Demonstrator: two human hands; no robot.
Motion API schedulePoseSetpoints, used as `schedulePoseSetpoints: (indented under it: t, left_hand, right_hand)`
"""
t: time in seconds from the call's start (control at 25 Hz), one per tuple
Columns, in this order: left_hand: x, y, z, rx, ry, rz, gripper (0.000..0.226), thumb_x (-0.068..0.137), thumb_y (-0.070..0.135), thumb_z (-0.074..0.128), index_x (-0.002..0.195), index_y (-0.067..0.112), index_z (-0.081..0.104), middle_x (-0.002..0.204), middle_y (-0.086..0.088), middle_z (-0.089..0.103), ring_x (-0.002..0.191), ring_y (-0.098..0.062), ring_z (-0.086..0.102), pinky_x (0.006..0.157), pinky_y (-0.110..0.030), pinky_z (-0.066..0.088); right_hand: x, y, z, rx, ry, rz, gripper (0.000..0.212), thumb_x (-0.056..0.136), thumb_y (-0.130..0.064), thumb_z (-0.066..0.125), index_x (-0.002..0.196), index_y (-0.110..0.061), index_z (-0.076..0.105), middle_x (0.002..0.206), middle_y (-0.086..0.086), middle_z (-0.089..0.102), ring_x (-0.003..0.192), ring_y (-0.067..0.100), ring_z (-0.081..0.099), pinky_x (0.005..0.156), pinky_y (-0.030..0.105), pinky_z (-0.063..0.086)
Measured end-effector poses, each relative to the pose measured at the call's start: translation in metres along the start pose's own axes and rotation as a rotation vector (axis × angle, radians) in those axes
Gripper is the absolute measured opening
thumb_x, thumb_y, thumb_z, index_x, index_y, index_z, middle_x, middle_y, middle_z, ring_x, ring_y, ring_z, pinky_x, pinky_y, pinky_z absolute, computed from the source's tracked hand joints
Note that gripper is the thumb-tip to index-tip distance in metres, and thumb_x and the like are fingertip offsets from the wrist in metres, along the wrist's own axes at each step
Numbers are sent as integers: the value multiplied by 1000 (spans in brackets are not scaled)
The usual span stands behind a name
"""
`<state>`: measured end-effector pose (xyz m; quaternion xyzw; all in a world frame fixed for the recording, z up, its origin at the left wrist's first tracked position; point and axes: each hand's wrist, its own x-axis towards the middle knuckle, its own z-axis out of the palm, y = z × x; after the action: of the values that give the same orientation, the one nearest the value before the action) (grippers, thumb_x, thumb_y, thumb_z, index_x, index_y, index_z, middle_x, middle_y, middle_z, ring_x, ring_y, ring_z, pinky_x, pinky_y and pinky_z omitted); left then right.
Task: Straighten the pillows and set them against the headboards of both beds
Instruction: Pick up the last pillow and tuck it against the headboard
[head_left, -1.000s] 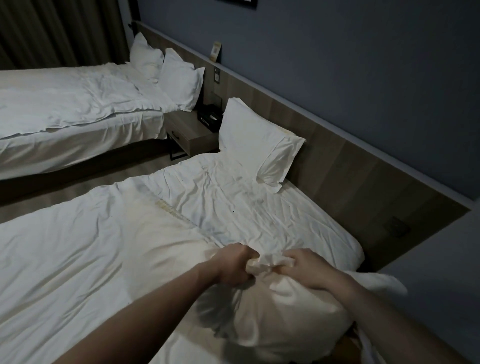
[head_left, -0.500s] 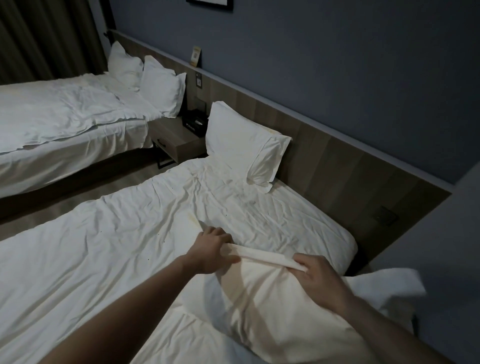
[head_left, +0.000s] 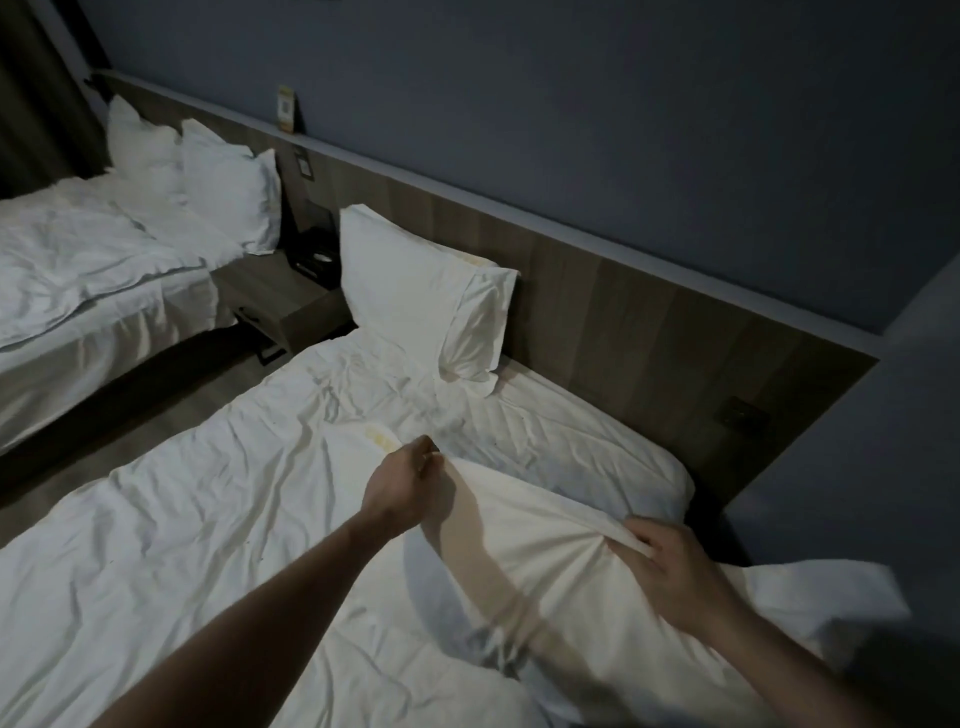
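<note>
A cream-white pillow (head_left: 561, 587) lies in front of me on the near bed (head_left: 208, 519). My left hand (head_left: 405, 483) pinches its upper left edge and my right hand (head_left: 670, 561) grips the same edge further right, so the fabric is stretched between them. Another white pillow (head_left: 421, 301) leans upright against the wooden headboard (head_left: 649, 338) at the left of the near bed. On the far bed (head_left: 78, 270), two white pillows (head_left: 208, 176) stand against its headboard.
A wooden nightstand (head_left: 280, 301) with a dark box on it stands between the beds. Dark floor runs between the beds. A grey wall corner (head_left: 857, 467) juts out at the right, close to the near bed's head. Curtains hang at far left.
My hands have spread apart along the pillow's edge, the left going left and the right going right, pulling the fabric taut. The view has shifted slightly right.
</note>
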<state>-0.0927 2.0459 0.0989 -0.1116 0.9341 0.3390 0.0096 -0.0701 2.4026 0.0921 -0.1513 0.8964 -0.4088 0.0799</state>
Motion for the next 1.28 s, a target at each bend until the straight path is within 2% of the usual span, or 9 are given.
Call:
schedulePoseSetpoints:
  t: [0.2,0.32,0.48,0.64,0.76,0.8,0.96,1.12,1.28]
  left_hand:
    - [78,52,40,-133,7,28,21,99,23,48,79,17,51,74,0,62,72,-24,60,65,-39,47]
    - [129,76,62,-91,-22,31,20,99,22,49,79,18,51,74,2,61,71,-22,59,64,-36,45]
    - [207,118,90,-55,-44,60,26,98,20,49,73,21,46,74,3,57,72,-26,55,64,-34,39]
    - [282,158,120,-29,-52,104,28,100,19,50,73,23,44,79,-2,59,74,-28,52,67,-33,37]
    - [327,175,145,8,-65,137,17,101,21,50,86,16,56,83,-1,61,80,-30,58,70,-33,40]
    - [337,175,155,21,-76,151,15,101,21,50,91,14,59,84,-2,63,83,-32,61,71,-34,42]
    - [362,177,195,34,-135,155,21,95,29,47,95,15,63,91,-11,72,89,-38,68,74,-40,54]
    - [403,203,213,13,-81,197,18,99,27,51,87,17,58,91,-10,69,87,-36,65,69,-34,44]
    - [442,224,228,41,-33,176,14,98,28,53,91,21,61,96,-6,71,85,-30,61,70,-32,41]
  right_hand:
    - [51,69,-19,113,98,203,41,96,-29,69,62,-36,48,56,-14,50,59,-1,51,63,26,43]
    - [86,96,-28,156,164,206,49,96,-21,71,59,-31,40,53,-12,37,55,2,41,59,29,37]
    - [148,131,-57,186,231,241,51,95,-14,71,55,-28,43,48,-13,47,49,-2,45,55,25,37]
    - [205,173,-87,203,226,238,47,97,-23,70,58,-26,44,49,-7,41,48,3,44,52,24,34]
    - [238,206,-106,232,217,296,59,85,-69,65,68,-13,58,57,3,56,56,5,58,57,28,42]
    - [244,214,-109,223,188,351,63,82,-75,62,71,-13,62,60,3,59,58,2,59,60,29,44]
    - [257,240,-109,229,139,487,34,97,-46,61,72,-24,64,62,-12,59,62,1,57,67,40,50]
    - [284,260,-134,11,238,459,46,100,-59,50,111,-21,72,107,-9,72,105,13,67,93,39,53]
    - [318,276,-166,-163,356,347,32,101,-48,56,78,-25,60,77,-7,65,80,19,66,72,38,52]
